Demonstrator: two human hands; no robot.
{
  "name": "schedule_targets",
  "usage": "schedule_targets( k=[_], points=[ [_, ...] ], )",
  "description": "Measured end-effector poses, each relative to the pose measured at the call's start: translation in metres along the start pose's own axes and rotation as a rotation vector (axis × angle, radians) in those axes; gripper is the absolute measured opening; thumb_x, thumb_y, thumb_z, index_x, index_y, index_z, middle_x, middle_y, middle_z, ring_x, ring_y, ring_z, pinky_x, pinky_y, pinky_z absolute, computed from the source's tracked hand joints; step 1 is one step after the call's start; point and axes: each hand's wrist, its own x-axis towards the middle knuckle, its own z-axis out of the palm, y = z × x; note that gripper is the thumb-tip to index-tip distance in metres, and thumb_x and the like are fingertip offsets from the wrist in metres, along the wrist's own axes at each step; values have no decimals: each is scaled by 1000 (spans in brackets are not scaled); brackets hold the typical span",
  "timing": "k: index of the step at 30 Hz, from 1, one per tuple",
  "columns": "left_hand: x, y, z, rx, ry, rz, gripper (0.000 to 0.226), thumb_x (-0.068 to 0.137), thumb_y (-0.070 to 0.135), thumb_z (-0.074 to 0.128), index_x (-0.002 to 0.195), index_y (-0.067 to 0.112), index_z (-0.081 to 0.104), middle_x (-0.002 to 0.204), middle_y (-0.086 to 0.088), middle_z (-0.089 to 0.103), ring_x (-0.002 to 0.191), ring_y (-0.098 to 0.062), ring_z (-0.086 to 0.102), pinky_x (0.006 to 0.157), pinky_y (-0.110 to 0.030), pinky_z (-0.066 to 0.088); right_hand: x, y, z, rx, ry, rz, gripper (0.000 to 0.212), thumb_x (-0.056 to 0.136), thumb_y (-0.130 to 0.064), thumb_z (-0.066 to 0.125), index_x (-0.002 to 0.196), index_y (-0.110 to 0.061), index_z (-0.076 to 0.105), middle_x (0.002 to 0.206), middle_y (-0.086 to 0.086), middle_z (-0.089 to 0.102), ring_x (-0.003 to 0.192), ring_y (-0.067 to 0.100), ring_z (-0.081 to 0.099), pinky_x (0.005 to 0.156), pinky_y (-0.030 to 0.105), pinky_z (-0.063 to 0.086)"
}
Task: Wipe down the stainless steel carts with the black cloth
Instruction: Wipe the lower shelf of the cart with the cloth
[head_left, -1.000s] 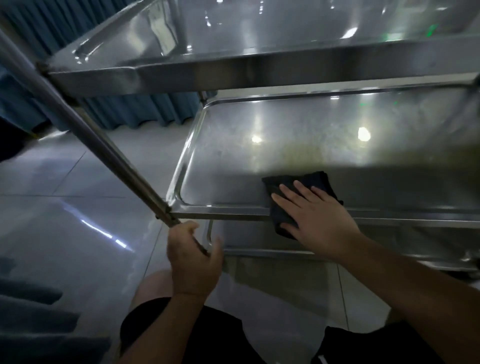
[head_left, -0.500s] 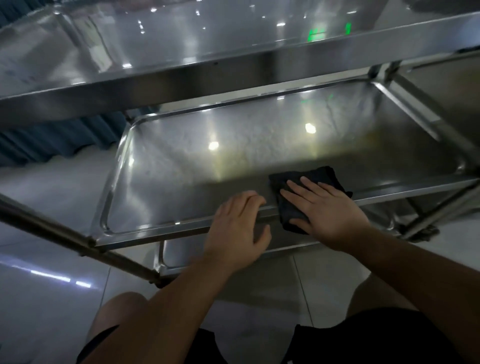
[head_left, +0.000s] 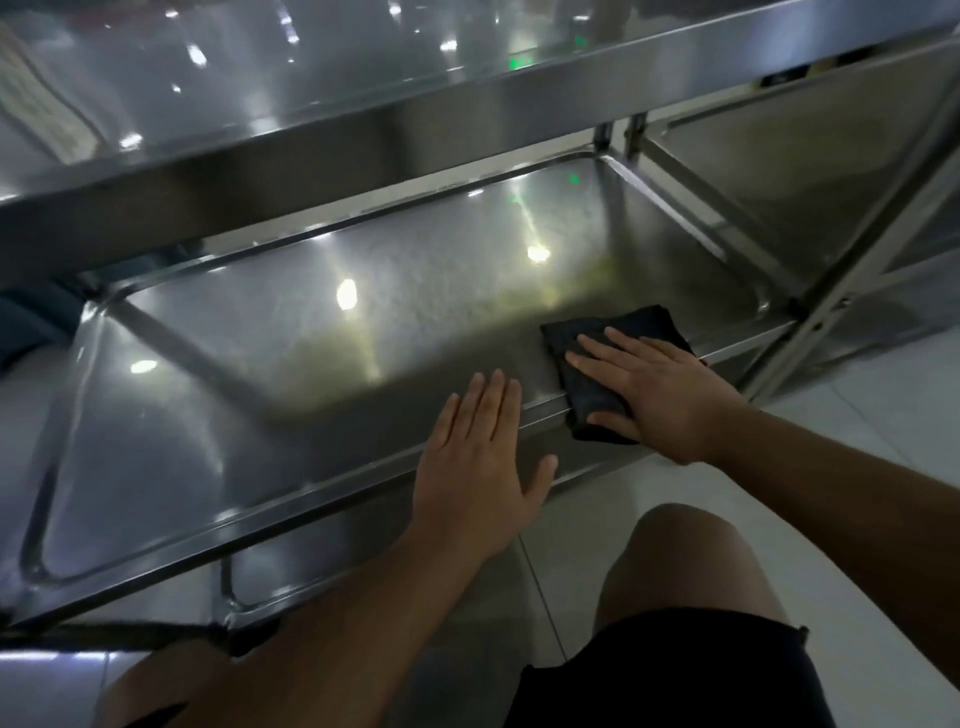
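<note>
The stainless steel cart's middle shelf (head_left: 260, 364) fills the centre of the head view, a shallow tray with a raised rim. A folded black cloth (head_left: 587, 379) drapes over the shelf's near rim toward the right. My right hand (head_left: 654, 389) presses flat on the cloth with straight fingers. Just left of it, my left hand (head_left: 483, 457) rests flat on the near rim, fingers straight and reaching onto the shelf. The cart's top shelf (head_left: 260, 130) overhangs above.
A second steel cart (head_left: 810, 171) stands against the right side, its slanted leg (head_left: 852, 270) close to the cloth. A lower shelf (head_left: 291, 577) shows beneath the near rim. My bare knees (head_left: 691, 561) and black shorts sit over the pale tiled floor (head_left: 883, 441).
My left hand let go of the cart's slanted leg, moved right and now lies flat on the shelf's near rim. The view swung right. The right hand stayed flat on the cloth.
</note>
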Motion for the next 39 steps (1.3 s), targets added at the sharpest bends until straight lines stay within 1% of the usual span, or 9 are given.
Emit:
schedule_targets(
  k=[6, 10, 15, 18, 21, 30, 33, 36, 39],
  points=[
    [8, 14, 6, -4, 38, 6, 86, 103, 65, 23, 169, 11, 11, 176, -8, 10, 163, -23, 5, 132, -42, 6, -18, 61, -10, 14, -44, 93, 90, 86, -82, 12, 164, -40, -2, 170, -15, -8, 157, 11, -10, 126, 37, -1],
    [8, 8, 10, 1, 66, 22, 84, 104, 63, 31, 168, 11, 18, 175, -9, 18, 162, -24, 15, 130, -45, 21, -20, 94, -16, 86, -84, 153, 87, 85, -82, 3, 163, -43, -3, 169, -18, -9, 156, 7, -12, 125, 35, -5],
    [7, 7, 10, 47, 79, 20, 86, 102, 64, 36, 168, 10, 22, 174, -9, 21, 161, -24, 19, 130, -44, 21, -10, 119, -14, 89, -102, 321, 93, 80, -78, -9, 163, -38, -4, 171, -11, -10, 158, 15, -7, 128, 41, 0],
    [5, 6, 8, 63, 82, 43, 87, 101, 64, 40, 166, 8, 27, 173, -10, 24, 160, -25, 23, 129, -43, 24, 11, 118, -5, 96, -72, 467, 75, 97, -69, 1, 164, -37, -6, 172, -6, -10, 159, 22, -7, 127, 44, 0],
    [5, 4, 7, 66, 95, 55, 85, 102, 64, 41, 165, 8, 31, 173, -10, 26, 160, -25, 24, 128, -44, 27, 38, 124, -4, 104, -51, 553, 70, 103, -63, 10, 164, -34, -6, 173, -4, -10, 159, 24, -9, 127, 46, 1],
    [7, 1, 18, 49, 202, 79, 86, 99, 62, 52, 163, 8, 36, 172, -9, 30, 160, -24, 24, 124, -47, 33, 112, 144, -32, 98, 54, 397, 65, 109, -53, 22, 166, -25, 9, 174, 3, 5, 160, 27, 0, 128, 49, 3],
    [7, -1, 20, 66, 196, 86, 85, 100, 62, 51, 163, 7, 35, 172, -10, 28, 160, -25, 23, 125, -48, 32, 95, 124, -33, 143, 10, 263, 65, 108, -52, 27, 166, -27, 10, 173, 1, 3, 159, 26, 0, 127, 48, 5],
    [6, -1, 19, 68, 174, 69, 86, 100, 63, 49, 164, 9, 32, 174, -8, 25, 161, -23, 20, 126, -47, 29, 58, 112, -26, 171, -78, 47, 74, 98, -67, 19, 165, -37, 5, 168, -13, -7, 156, 12, -11, 124, 36, -1],
    [4, 3, 17, 54, 161, 66, 87, 98, 62, 52, 165, 10, 32, 174, -7, 23, 162, -22, 19, 127, -45, 27, 55, 132, -30, 168, -64, 77, 74, 97, -67, 20, 164, -40, 8, 169, -13, -4, 157, 12, -7, 125, 38, 1]
  ],
)
